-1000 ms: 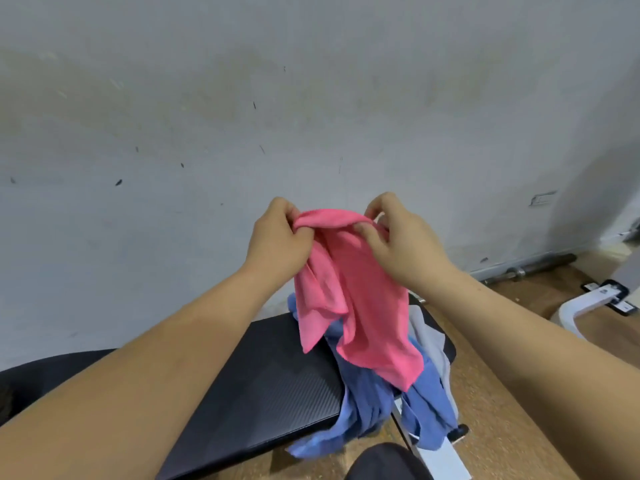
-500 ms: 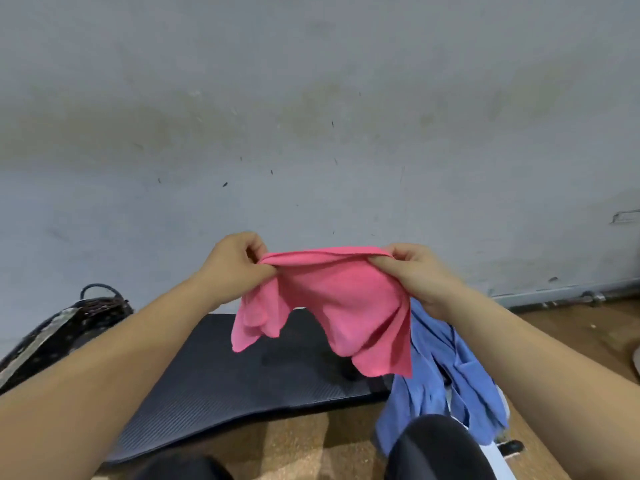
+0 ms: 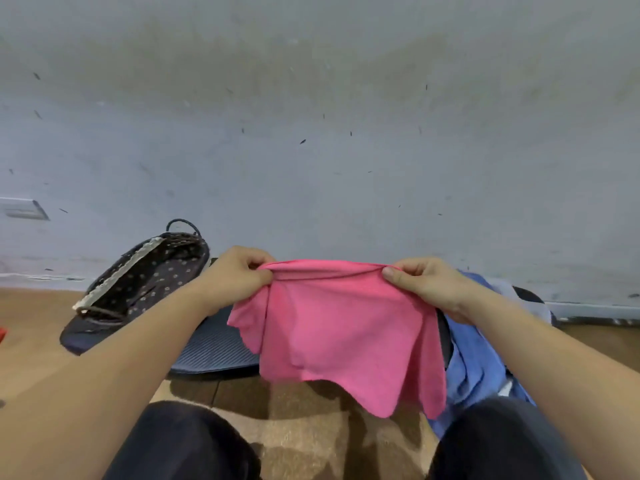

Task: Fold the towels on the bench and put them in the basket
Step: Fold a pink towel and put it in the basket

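Pink towel (image 3: 339,334) hangs limp between my left hand (image 3: 235,275) and right hand (image 3: 429,285), each pinching a top corner; looks light, soft, floppy, so I'd keep to the corners; basket (image 3: 145,289) beyond left hand, blue towels (image 3: 474,362) under right.

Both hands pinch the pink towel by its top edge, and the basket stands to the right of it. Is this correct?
Not quite: the head view shows the basket to the left of the pink towel. The left hand and right hand do pinch its top edge.
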The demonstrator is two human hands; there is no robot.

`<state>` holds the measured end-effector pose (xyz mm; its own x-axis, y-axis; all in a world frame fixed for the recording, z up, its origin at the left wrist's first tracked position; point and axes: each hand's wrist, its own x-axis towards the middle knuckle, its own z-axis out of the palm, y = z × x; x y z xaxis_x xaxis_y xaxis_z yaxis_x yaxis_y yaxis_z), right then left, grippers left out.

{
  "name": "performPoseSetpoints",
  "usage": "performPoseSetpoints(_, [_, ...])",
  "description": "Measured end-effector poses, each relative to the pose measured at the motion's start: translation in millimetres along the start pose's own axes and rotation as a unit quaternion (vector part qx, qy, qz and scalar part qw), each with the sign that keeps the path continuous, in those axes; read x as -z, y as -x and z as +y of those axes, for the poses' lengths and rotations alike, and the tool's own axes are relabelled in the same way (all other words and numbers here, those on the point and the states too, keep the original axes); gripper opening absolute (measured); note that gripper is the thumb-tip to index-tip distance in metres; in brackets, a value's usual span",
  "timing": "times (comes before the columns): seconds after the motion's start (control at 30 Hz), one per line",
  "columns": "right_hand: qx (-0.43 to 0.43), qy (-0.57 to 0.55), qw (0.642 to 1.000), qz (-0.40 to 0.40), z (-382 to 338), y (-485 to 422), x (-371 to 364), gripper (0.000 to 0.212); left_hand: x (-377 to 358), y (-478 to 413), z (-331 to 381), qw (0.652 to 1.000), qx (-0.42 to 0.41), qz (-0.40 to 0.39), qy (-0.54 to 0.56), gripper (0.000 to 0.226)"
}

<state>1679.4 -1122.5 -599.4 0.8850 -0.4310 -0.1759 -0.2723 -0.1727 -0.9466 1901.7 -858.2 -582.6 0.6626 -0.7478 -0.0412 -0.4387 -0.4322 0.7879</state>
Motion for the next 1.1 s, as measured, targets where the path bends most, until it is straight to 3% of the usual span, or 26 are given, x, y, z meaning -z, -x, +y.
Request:
performPoseSetpoints(0.17, [0.032, 0.109, 0.983, 0.145, 37.1, -38.2, -26.2, 0.055, -0.2, -7.1, -31.8, 0.993, 0.050, -0.029, 0.104, 0.005])
performPoseSetpoints(0.23, [0.037, 0.147, 0.971, 0.183, 47.9, -48.8, -32.3, 0.056, -0.7, -12.8, -44.5, 0.990, 0.069, -0.028, 0.121, 0.021])
performPoseSetpoints(0.3, [0.033, 0.177, 0.963, 0.201, 54.2, -57.3, -34.2, 0.053, 1.3, -13.7, -53.3, 0.989, 0.078, -0.027, 0.124, 0.021])
performPoseSetpoints(0.4, [0.037, 0.201, 0.955, 0.216, 54.1, -67.3, -35.4, 0.049, 4.7, -14.8, -64.1, 0.988, 0.097, -0.019, 0.118, 0.006])
performPoseSetpoints(0.5, [0.045, 0.187, 0.962, 0.192, 53.9, -74.7, -36.4, 0.049, 12.9, -18.2, -75.0, 0.985, 0.116, -0.009, 0.126, 0.017])
performPoseSetpoints(0.6, [0.034, 0.232, 0.965, 0.116, 48.2, -85.4, -28.7, 0.051, 25.7, -23.4, -78.9, 0.975, 0.162, -0.060, 0.139, 0.022])
performPoseSetpoints(0.7, [-0.035, 0.261, 0.964, 0.045, 42.5, -105.3, -14.0, 0.056, 35.1, -39.2, -87.2, 0.978, 0.173, -0.095, 0.071, 0.027])
performPoseSetpoints(0.8, [-0.097, 0.290, 0.952, 0.023, 48.1, -133.9, -12.7, 0.053, 28.7, -73.8, -103.6, 0.983, 0.134, -0.060, -0.113, 0.034])
performPoseSetpoints(0.97, [-0.116, 0.333, 0.932, 0.088, 91.4, -192.9, -37.0, 0.046, -1.6, -145.4, -147.4, 0.954, 0.117, -0.002, -0.275, 0.025])
performPoseSetpoints(1.1, [-0.105, 0.316, 0.932, 0.143, 122.3, -220.4, -43.5, 0.048, -19.0, -173.6, -160.4, 0.953, 0.143, 0.084, -0.255, 0.026])
